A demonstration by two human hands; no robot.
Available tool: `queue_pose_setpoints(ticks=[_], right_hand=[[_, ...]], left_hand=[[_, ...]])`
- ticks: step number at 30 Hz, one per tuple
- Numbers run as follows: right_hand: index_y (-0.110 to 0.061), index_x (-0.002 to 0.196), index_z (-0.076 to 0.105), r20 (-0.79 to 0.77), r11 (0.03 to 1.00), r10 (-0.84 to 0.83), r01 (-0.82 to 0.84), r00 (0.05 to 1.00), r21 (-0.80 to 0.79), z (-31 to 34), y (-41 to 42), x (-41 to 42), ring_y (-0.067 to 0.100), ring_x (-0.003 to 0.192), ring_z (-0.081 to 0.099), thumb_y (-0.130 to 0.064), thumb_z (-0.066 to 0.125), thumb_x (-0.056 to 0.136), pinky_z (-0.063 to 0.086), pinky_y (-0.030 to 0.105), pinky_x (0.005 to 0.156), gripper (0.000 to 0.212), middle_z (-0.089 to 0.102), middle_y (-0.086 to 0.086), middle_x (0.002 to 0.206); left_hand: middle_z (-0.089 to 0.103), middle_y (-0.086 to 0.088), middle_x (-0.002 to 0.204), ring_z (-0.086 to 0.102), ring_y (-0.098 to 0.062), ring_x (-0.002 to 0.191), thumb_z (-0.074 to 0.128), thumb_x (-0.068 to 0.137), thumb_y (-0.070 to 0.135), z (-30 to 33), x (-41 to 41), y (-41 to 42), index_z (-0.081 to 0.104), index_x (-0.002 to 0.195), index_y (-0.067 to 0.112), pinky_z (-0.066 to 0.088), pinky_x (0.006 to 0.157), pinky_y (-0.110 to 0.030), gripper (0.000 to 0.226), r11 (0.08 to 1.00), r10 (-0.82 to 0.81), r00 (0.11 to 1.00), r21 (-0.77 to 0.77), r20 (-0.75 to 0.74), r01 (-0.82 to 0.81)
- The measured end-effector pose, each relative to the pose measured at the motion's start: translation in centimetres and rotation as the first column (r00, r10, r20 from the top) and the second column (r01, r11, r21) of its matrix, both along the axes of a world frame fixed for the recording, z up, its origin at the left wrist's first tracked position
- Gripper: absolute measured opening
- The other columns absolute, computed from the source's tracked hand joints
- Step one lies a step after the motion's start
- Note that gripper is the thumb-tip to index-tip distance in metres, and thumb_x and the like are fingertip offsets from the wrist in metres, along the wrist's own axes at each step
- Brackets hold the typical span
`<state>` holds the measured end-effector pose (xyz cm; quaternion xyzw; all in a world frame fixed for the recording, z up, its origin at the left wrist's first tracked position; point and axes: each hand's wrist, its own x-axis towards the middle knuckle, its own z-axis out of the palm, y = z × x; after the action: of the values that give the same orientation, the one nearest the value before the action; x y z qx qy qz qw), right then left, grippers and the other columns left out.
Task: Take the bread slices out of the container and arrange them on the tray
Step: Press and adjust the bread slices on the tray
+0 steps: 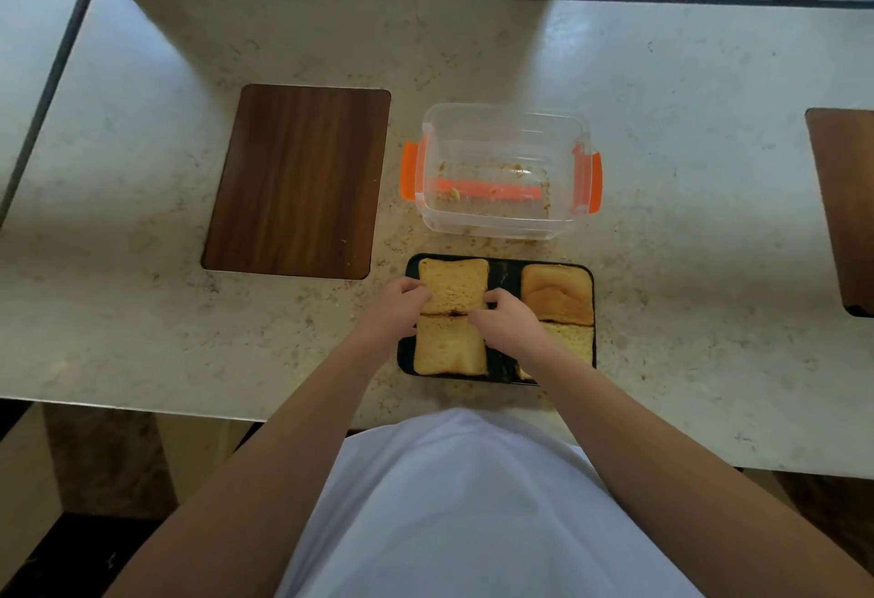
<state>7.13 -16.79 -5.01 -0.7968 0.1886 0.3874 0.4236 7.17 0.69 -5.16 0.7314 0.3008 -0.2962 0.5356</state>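
A black tray (505, 274) lies on the counter near its front edge with several bread slices on it. The far-left slice (453, 287) is pinched on both sides: my left hand (396, 311) grips its left edge and my right hand (508, 320) its right edge. A near-left slice (449, 349) lies flat just in front of it. At the far right sits a browner crust slice (558, 294). My right forearm partly hides the near-right slice (574, 342). Behind the tray stands the clear plastic container (503, 169) with orange latches, holding only crumbs.
A dark wooden board (298, 181) is set into the counter left of the container. Another wooden board (846, 204) shows at the right edge. Crumbs dot the stone counter around the container. Windows run along the back.
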Motion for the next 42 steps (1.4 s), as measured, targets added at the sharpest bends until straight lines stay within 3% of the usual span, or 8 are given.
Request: queue_pose_setpoints(ticks=[5,10,14,17,22,30,33,42], right_hand=[[-0.018,0.153,0.038,-0.002,1.0,-0.006,0.006,1.0,0.011,-0.3,0.5,0.1,0.011,0.081,0.062,-0.031,0.058,0.092,0.053,0.028,0.064,0.066,0.059,-0.008,0.093],[-0.021,0.151,0.039,-0.023,0.996,-0.064,0.065,0.998,0.057,-0.4,-0.7,-0.1,0.011,0.081,0.063,-0.031,0.06,0.095,0.06,0.045,0.09,0.061,0.058,-0.009,0.088],[-0.016,0.148,0.043,0.148,0.993,-0.114,0.118,0.982,-0.021,-0.2,-4.7,-0.5,0.016,0.104,0.062,-0.028,0.059,0.095,0.054,0.036,0.087,0.057,0.062,0.005,0.128],[-0.011,0.145,0.047,0.275,0.97,-0.129,0.179,0.953,-0.166,-0.1,-8.4,-0.8,0.023,0.12,0.054,-0.024,0.056,0.093,0.05,0.044,0.098,0.053,0.052,0.013,0.143],[-0.014,0.147,0.045,0.253,0.945,-0.068,0.144,0.965,-0.295,0.1,-10.8,-1.0,0.033,0.135,0.043,-0.029,0.055,0.09,0.041,0.049,0.107,0.06,0.046,0.015,0.147],[-0.014,0.147,0.045,0.186,0.953,-0.107,0.154,0.977,-0.26,0.4,-10.7,-0.6,0.032,0.131,0.047,-0.032,0.056,0.086,0.044,0.054,0.107,0.064,0.048,0.014,0.145],[-0.012,0.145,0.046,0.177,0.961,-0.135,0.173,0.975,-0.218,0.4,-10.4,-0.4,0.033,0.13,0.048,-0.031,0.057,0.087,0.046,0.053,0.105,0.062,0.05,0.014,0.143],[-0.01,0.144,0.044,0.178,0.978,-0.159,0.179,0.971,-0.106,0.3,-9.5,-0.1,0.026,0.121,0.055,-0.031,0.058,0.091,0.051,0.043,0.096,0.059,0.052,0.011,0.142]], left_hand=[[0.064,-0.003,0.115,0.062,-0.021,0.105,0.052,0.097,0.028,0.5,0.3,0.5,0.062,0.125,0.02,0.054,0.079,-0.035,0.031,0.998,-0.021,1.0,0.05,-0.01,0.022],[0.064,-0.001,0.12,0.061,-0.019,0.104,0.052,0.097,0.032,1.1,0.5,0.4,0.061,0.13,0.02,0.055,0.083,-0.037,0.037,0.988,-0.115,0.993,0.106,-0.008,0.115],[0.061,0.0,0.123,0.057,-0.016,0.102,0.054,0.095,0.027,2.0,0.1,-1.3,0.059,0.134,0.015,0.045,0.085,-0.034,0.041,0.877,-0.341,0.911,0.427,0.232,0.22],[0.062,-0.002,0.13,0.056,-0.014,0.104,0.053,0.096,0.029,2.5,0.3,-4.7,0.059,0.133,0.018,0.043,0.081,-0.03,0.039,0.928,-0.321,0.91,0.278,0.261,0.247],[0.049,-0.005,0.15,0.049,-0.023,0.13,0.054,0.096,0.034,2.1,0.9,-10.9,0.044,0.149,0.016,0.045,0.108,-0.047,0.057,0.937,-0.35,0.936,0.008,0.025,0.35],[0.057,0.002,0.126,0.056,-0.02,0.112,0.053,0.092,0.034,1.3,1.6,-13.6,0.055,0.134,0.023,0.052,0.1,-0.047,0.043,0.947,-0.322,0.947,0.0,-0.014,0.322],[0.051,0.005,0.118,0.054,-0.02,0.112,0.054,0.094,0.033,1.1,1.7,-13.4,0.051,0.141,0.018,0.051,0.101,-0.046,0.05,0.95,-0.312,0.949,0.017,-0.034,0.313],[0.056,-0.002,0.128,0.056,-0.021,0.115,0.052,0.096,0.03,0.6,1.9,-11.3,0.05,0.143,0.016,0.054,0.091,-0.038,0.049,0.97,-0.239,0.969,0.027,-0.058,0.241]])
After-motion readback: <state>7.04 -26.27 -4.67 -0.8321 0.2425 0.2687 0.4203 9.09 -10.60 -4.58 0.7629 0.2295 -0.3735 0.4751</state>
